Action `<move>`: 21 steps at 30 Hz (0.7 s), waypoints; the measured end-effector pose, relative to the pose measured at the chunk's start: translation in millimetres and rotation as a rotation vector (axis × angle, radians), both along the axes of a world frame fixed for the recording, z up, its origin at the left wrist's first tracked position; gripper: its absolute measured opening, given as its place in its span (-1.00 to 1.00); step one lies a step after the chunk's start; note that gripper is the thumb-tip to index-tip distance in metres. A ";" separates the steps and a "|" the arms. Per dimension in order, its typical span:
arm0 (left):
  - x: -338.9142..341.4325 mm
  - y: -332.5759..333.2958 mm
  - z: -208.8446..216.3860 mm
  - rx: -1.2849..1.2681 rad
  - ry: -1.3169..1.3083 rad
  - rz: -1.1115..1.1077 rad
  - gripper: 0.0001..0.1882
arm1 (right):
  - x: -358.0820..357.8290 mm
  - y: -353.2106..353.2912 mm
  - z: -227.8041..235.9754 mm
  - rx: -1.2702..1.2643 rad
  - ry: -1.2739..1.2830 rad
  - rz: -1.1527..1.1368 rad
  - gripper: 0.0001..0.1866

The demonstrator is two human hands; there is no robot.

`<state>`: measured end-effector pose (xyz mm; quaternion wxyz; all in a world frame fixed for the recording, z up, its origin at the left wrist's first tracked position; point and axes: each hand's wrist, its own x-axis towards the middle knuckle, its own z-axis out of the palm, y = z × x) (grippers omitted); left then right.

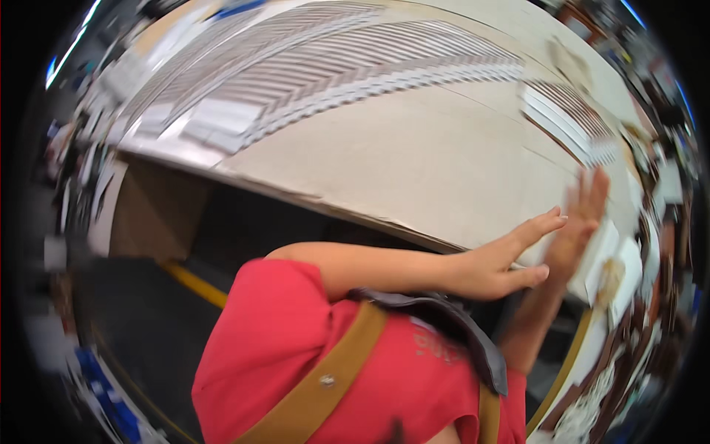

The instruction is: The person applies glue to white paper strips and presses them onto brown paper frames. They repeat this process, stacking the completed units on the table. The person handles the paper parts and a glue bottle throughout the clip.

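A short row of overlapping pieces (pixel 568 118) lies on the right of the table (pixel 384 155), just beyond the right hand (pixel 580 226), its long axis slanting from far left to near right. Its thin, flat pieces show ribbed brown-and-white edges. Longer overlapped rows (pixel 377 59) run from near left to far right across the smooth beige top. The right fingers point far, slightly parted and blurred. The left hand (pixel 492 260) points right, thumb spread from its extended fingers.

Shirt (pixel 410 385) is cloth, tabletop (pixel 392 148) smooth w/ matt surf. (paper-like).
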<state>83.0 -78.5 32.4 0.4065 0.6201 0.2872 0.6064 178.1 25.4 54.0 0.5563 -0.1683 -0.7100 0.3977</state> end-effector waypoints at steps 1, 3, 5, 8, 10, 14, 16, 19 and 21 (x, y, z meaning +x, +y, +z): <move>10.9 -2.2 2.9 0.095 0.050 0.074 -0.24 | -17.9 -13.1 2.7 -0.061 0.125 0.049 -0.31; 17.1 2.7 10.6 0.298 0.133 0.083 -0.10 | -23.2 -33.1 8.0 0.065 0.312 0.076 -0.37; 8.2 14.7 20.0 0.405 0.137 0.004 -0.13 | -20.3 -34.8 -24.1 0.405 0.441 0.126 -0.44; 34.2 32.5 45.9 0.501 -0.134 -0.190 -0.18 | -1.9 -28.6 -42.6 0.747 0.447 0.188 -0.49; 44.8 39.4 53.5 0.465 -0.232 -0.268 -0.21 | 11.5 -57.8 14.2 0.650 0.213 -0.050 -0.49; 56.6 50.6 61.6 0.214 -0.366 -0.417 -0.25 | 42.5 -23.3 23.6 0.682 -0.111 -0.398 -0.44; 44.4 58.9 58.7 0.120 -0.149 -0.424 -0.28 | 55.3 14.9 14.5 0.694 -0.185 -0.513 -0.47; 27.6 81.7 39.7 -0.091 0.105 -0.596 -0.35 | 93.8 102.9 26.3 0.472 -0.627 -0.570 -0.61; 18.0 94.4 37.8 -0.374 0.146 -0.920 -0.40 | 112.2 167.2 23.4 0.342 -0.634 -0.781 -0.66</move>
